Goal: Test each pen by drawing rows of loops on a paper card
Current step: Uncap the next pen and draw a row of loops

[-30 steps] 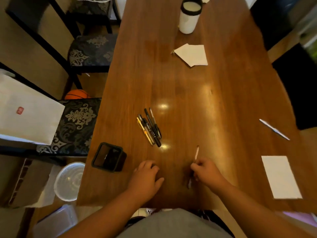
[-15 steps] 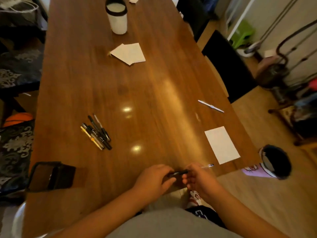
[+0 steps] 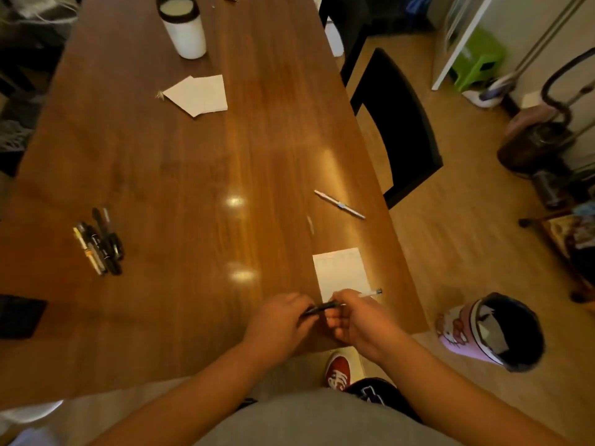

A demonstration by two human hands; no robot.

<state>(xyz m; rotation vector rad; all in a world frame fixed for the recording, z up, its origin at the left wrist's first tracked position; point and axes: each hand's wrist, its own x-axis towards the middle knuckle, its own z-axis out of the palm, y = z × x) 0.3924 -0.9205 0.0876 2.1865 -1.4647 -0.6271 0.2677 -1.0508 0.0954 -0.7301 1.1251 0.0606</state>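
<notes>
Between the two hands, at the near edge of the table (image 3: 193,175), a pen (image 3: 322,306) lies crosswise. The left hand (image 3: 280,320) pinches its dark end and the right hand (image 3: 357,320) curls round the barrel, the pale tip poking out past the knuckles. Fingers hide the join, so the dark piece is perhaps a cap. The paper card (image 3: 341,268) lies just beyond the right hand, its near edge covered. Well off to the left hand's left lies a blurred cluster of pens (image 3: 99,243).

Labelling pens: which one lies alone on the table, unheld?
The slim white pen near the right edge of the table, beyond the paper card. The bunched pens lie at left; the held pen is gripped by the left hand and right hand.
</notes>
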